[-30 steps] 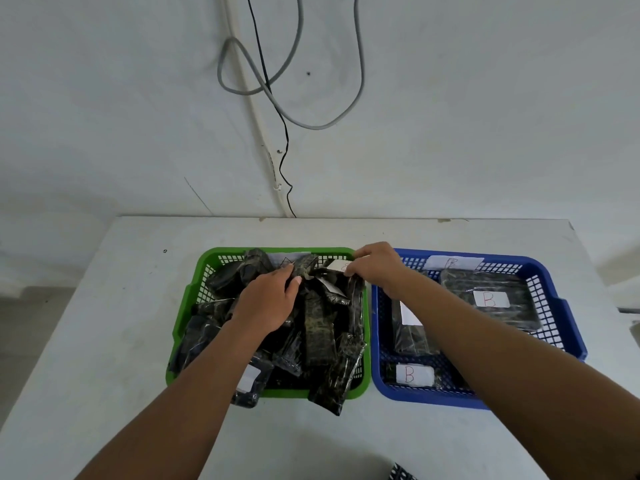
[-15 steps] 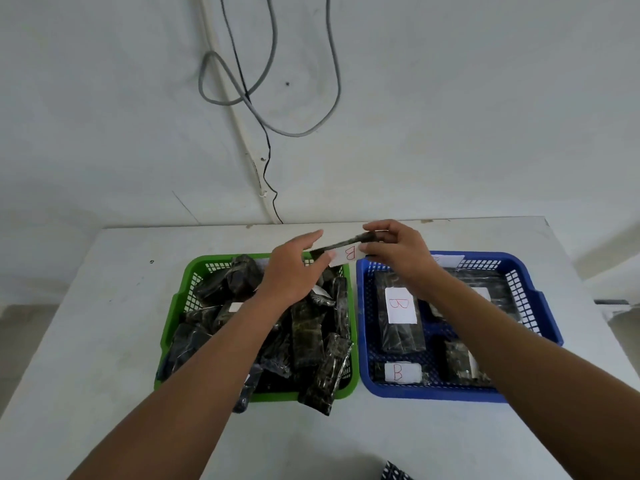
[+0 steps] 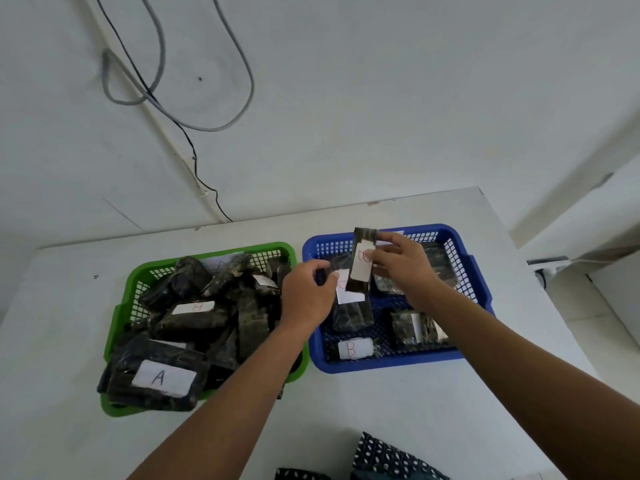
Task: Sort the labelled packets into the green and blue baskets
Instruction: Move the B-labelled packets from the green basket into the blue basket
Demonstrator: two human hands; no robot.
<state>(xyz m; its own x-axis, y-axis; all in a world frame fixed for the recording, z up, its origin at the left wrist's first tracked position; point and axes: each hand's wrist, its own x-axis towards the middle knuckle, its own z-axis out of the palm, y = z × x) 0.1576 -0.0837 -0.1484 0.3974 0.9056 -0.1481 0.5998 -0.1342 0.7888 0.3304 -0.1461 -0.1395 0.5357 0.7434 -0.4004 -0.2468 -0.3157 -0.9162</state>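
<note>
My right hand (image 3: 398, 268) pinches a dark packet (image 3: 362, 263) between thumb and fingertips, holding it upright over the blue basket (image 3: 464, 268) with its white label (a red B, turned sideways) facing me. My left hand (image 3: 306, 296) sits just at nine o'clock from that packet, fingers curled; it seems to pinch the edge of another dark packet with a white label lying beneath, though I cannot tell for sure how firm that hold is. Both forearms reach in from six o'clock, the left crossing the near right corner of the green basket (image 3: 119, 317), the right coming in over the table (image 3: 415, 403) at a slant. The green basket lies at nine o'clock from the blue one, their rims nearly touching, and it is heaped with dark packets; one at its near edge shows a label marked A (image 3: 162, 377), another in the middle a faint B. In the blue basket a packet labelled B (image 3: 353, 348) lies at the near wall, with others around it.
</note>
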